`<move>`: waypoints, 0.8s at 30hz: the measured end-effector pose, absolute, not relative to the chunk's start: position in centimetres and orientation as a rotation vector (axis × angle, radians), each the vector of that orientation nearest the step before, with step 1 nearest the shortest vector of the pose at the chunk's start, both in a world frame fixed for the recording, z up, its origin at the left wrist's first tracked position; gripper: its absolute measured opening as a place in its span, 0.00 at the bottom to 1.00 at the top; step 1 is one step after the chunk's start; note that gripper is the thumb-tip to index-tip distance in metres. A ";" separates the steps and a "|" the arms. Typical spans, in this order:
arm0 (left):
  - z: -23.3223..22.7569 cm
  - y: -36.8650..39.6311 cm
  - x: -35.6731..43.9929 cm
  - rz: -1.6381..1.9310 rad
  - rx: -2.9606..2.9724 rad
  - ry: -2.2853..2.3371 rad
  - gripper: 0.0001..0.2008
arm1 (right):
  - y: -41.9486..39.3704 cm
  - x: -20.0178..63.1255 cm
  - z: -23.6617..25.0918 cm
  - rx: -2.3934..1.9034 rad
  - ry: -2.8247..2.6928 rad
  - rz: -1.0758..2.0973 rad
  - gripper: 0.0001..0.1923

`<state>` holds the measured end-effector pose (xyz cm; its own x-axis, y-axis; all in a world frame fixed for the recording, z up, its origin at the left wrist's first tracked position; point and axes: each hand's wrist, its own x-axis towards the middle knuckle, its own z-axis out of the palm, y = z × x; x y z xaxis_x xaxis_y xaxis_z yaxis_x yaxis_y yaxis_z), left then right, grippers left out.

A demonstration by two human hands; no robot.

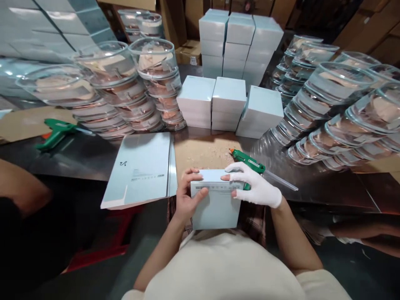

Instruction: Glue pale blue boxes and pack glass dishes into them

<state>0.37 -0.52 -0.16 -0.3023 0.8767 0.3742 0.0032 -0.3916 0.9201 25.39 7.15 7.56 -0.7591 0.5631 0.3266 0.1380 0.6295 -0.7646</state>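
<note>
White glove on right grip [256, 186], cream short-sleeved top

Pale blue box [216, 204]; green glue gun [248, 162]; white glove [256, 187].

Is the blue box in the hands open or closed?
Closed. The box shows flat, shut sides, with the left hand and gloved right hand pressing its top edge down.

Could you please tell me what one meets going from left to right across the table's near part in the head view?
Green glue gun → flat pale blue box blanks → left hand → pale blue box held by both hands → gloved right hand → leaning clear containers.
</note>
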 end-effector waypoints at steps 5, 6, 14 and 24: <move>0.8 -0.7 0.5 1.674 1.363 1.156 0.15 | 7.3 25.4 6.5 -0.509 -2.334 1.014 0.13; 0.8 -0.6 0.6 1.661 1.353 1.163 0.14 | 7.1 25.6 5.8 -0.565 -2.301 1.020 0.14; 1.7 1.0 1.8 1.876 0.614 1.347 0.21 | -0.2 24.2 -2.7 -1.086 -1.490 1.048 0.60; 1.2 0.7 0.9 1.920 1.037 1.204 0.52 | 15.4 29.2 11.9 -1.012 -0.952 0.583 0.32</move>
